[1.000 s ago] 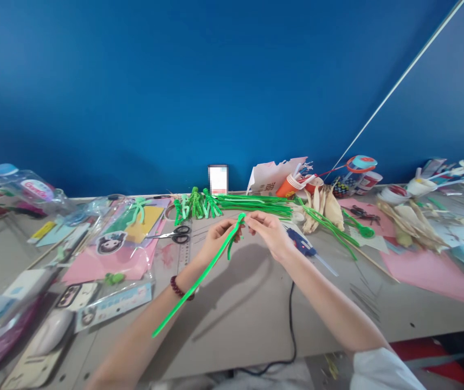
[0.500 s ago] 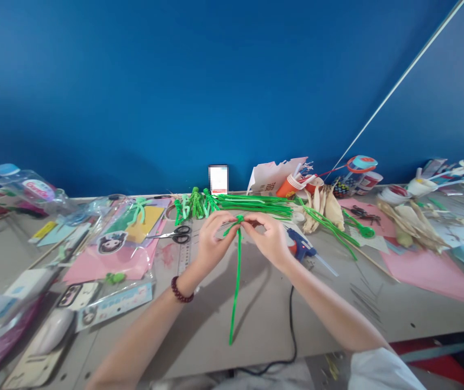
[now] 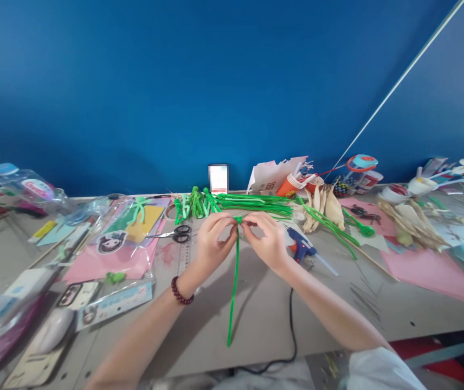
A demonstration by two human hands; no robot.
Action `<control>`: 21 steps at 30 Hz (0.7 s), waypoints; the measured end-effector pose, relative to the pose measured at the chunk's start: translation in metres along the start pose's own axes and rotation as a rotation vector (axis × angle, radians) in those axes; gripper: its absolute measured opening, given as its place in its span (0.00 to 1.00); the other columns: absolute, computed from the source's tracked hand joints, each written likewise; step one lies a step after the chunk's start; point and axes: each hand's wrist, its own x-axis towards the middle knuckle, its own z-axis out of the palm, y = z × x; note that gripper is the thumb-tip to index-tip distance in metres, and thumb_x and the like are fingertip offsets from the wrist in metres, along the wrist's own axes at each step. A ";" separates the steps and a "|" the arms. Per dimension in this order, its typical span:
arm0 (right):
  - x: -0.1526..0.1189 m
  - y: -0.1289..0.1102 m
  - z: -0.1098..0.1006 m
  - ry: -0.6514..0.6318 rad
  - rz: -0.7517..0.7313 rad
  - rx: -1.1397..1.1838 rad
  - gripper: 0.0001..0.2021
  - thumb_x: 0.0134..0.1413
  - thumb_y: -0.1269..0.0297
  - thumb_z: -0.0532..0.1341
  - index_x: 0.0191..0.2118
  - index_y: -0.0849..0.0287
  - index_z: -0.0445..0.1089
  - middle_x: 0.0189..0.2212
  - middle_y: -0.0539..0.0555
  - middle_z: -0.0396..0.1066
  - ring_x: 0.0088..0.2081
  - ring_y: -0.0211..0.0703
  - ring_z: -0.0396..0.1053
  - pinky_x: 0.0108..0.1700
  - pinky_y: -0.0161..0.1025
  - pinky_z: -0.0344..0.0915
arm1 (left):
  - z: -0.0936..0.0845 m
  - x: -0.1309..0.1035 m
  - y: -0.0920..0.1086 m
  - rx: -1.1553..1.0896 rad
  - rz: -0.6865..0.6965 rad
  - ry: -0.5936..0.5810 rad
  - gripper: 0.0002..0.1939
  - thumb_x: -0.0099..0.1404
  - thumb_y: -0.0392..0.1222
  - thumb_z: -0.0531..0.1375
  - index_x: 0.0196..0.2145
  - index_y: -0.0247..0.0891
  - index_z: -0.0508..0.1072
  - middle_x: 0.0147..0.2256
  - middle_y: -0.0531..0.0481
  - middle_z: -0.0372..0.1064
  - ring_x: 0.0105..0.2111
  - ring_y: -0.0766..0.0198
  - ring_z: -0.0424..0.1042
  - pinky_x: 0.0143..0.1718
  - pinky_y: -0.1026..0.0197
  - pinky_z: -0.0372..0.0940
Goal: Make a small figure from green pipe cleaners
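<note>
Tabletop (image 3: pixel 199 341) beneath, hands (image 3: pixel 214 244) (image 3: pixel 269 244) apparently pinch green pipe cleaner (image 3: pixel 234 284).

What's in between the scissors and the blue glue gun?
In the head view, the left hand and right hand show between the scissors and the glue gun, holding a green fuzzy stem.

Fuzzy green stem (image 3: pixel 234 287), glossy plastic bottle (image 3: pixel 32 187), matt paper (image 3: pixel 431 271)

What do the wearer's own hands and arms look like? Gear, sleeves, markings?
Both the left hand and right hand are gloveless. A dark red beaded bracelet circles the left wrist; the right wrist is bare. A pale, whitish sleeve shows on the right arm only.
</note>
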 end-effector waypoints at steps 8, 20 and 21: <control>-0.001 -0.002 -0.001 -0.006 -0.076 -0.080 0.07 0.53 0.73 0.56 0.35 0.56 0.69 0.32 0.54 0.72 0.36 0.43 0.69 0.39 0.41 0.67 | 0.002 -0.001 0.003 0.090 0.061 0.038 0.08 0.58 0.30 0.58 0.36 0.38 0.69 0.34 0.47 0.71 0.36 0.62 0.70 0.38 0.59 0.67; -0.001 0.014 -0.003 -0.166 -0.281 -0.215 0.09 0.57 0.74 0.53 0.37 0.58 0.69 0.35 0.57 0.72 0.37 0.45 0.67 0.40 0.42 0.65 | -0.003 0.001 -0.005 0.193 0.093 -0.127 0.07 0.60 0.30 0.55 0.34 0.38 0.69 0.34 0.46 0.72 0.36 0.61 0.69 0.36 0.58 0.63; 0.000 0.014 -0.004 -0.179 -0.271 -0.201 0.09 0.57 0.74 0.53 0.37 0.58 0.69 0.35 0.57 0.72 0.37 0.45 0.67 0.40 0.42 0.65 | -0.003 0.001 -0.005 0.165 0.068 -0.128 0.06 0.60 0.30 0.55 0.34 0.38 0.69 0.34 0.47 0.71 0.36 0.61 0.69 0.37 0.58 0.63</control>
